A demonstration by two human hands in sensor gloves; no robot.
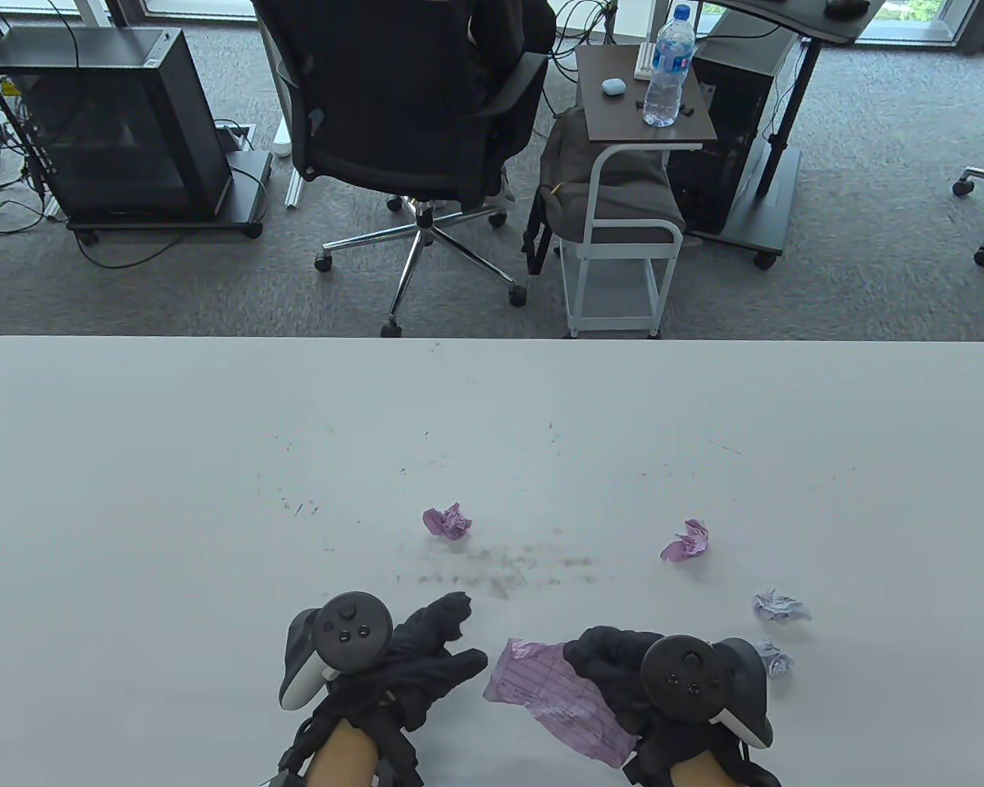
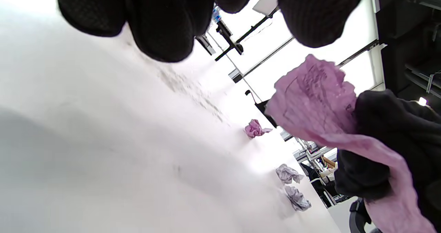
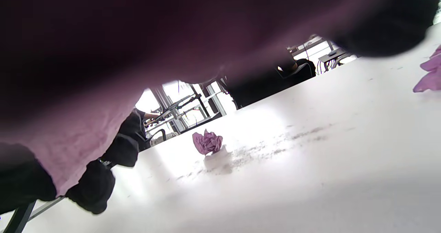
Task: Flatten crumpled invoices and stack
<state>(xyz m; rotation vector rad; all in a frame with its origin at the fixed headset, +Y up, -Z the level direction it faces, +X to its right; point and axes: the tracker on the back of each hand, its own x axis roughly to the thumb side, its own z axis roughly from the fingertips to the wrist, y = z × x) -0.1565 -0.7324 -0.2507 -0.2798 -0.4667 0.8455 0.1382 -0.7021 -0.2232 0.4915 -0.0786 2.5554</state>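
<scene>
While the right hand (image 1: 623, 668) grips a half-opened pink invoice (image 1: 553, 697) above the table (image 1: 131, 492), the left hand (image 1: 426, 656) hovers beside it, fingers relaxed and empty. Unfolding seems underway; next, it probably needs spreading and pressing flat.

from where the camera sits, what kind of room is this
Most likely an office: beyond the white table stand a black swivel chair on grey carpet, a computer tower with trailing cables, and a small side table holding a water bottle.
</scene>
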